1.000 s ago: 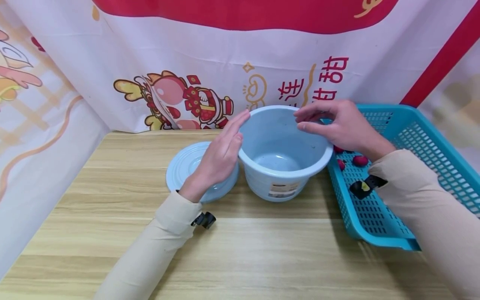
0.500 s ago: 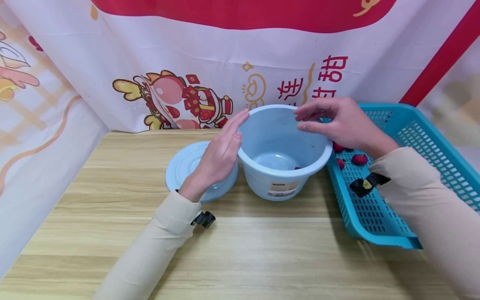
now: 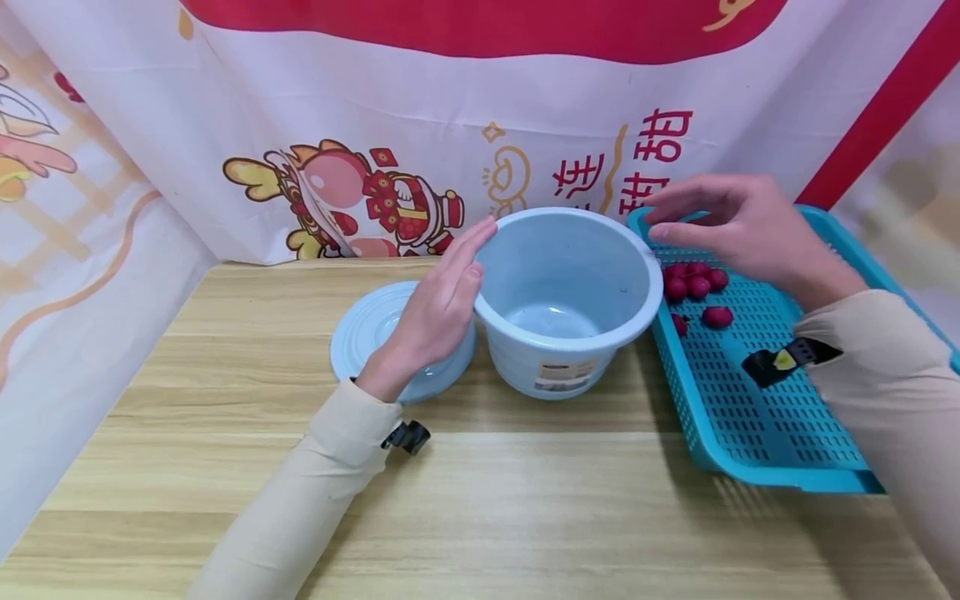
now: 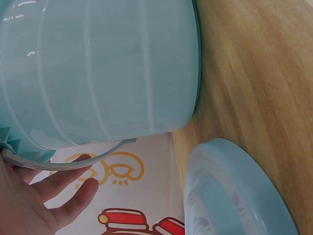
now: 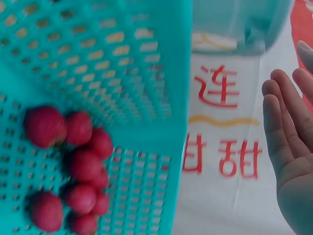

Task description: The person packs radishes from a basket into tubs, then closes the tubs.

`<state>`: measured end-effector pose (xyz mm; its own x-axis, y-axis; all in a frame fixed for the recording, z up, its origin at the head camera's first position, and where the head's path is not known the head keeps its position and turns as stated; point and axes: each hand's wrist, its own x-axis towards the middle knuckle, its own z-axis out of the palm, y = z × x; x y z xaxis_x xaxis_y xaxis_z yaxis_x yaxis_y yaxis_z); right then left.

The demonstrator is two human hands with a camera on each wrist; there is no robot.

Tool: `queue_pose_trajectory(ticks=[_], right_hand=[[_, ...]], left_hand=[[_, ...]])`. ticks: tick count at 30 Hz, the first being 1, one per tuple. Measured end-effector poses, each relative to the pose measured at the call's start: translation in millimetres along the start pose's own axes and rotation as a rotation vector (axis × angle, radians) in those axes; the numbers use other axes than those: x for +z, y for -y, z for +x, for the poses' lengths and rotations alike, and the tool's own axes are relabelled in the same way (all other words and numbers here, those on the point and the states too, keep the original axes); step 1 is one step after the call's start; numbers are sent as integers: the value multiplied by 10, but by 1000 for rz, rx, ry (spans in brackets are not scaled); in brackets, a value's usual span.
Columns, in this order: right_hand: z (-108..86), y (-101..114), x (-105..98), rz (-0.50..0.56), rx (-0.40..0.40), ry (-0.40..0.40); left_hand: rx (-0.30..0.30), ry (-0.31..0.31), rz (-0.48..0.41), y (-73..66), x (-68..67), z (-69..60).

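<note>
A light-blue bucket (image 3: 566,250) stands upright on the table, a paper label on its front. My left hand (image 3: 438,312) rests against its left rim with straight fingers. In the left wrist view, the bucket's curved handle (image 4: 63,165) passes by the fingers of that hand. My right hand (image 3: 738,229), holding nothing, hovers over the far end of a teal basket (image 3: 693,408), its fingers loosely bent. Several small round red radish-like vegetables (image 5: 84,164) lie in the basket. Part of the bucket's floor is hidden behind its near wall.
A light-blue lid (image 3: 360,333) lies on the wooden table (image 3: 525,517), left of the bucket and partly under my left forearm. A printed white and red cloth (image 3: 420,92) hangs close behind the bucket. The basket's edge stands right beside the bucket.
My right hand has moved right from above the bucket to over the basket. A dark red thing showed inside the bucket half a second ago and is out of sight now. My left hand stays put.
</note>
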<state>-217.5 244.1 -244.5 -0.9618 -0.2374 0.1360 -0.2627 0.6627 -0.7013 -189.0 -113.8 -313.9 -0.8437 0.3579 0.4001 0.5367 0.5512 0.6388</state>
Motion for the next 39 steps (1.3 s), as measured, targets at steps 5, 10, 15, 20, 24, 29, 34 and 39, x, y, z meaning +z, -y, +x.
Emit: queue_pose_trajectory(ticks=[5, 10, 15, 20, 24, 29, 34, 39], right_hand=[[-15, -225, -132, 9, 31, -26], [-18, -452, -260, -7, 80, -32], [-30, -652, -366, -65, 174, 11], [-48, -816, -398, -124, 245, 69], [-49, -939, -416, -122, 263, 123], [-47, -1077, -424, -103, 273, 202], [-45, -1190, -389, -101, 271, 255], [-50, -1282, -358, -95, 276, 288]], left_hand=[[-2, 3, 0, 1, -12, -1], [0, 2, 0, -2, -19, -1], [4, -1, 0, 0, -5, 12], [1, 5, -5, -10, 10, 21], [-5, 9, -6, -11, 11, 21], [-13, 8, -1, -17, 3, 11], [-19, 9, -1, -16, 0, 4], [-14, 7, -7, -16, 0, 7]])
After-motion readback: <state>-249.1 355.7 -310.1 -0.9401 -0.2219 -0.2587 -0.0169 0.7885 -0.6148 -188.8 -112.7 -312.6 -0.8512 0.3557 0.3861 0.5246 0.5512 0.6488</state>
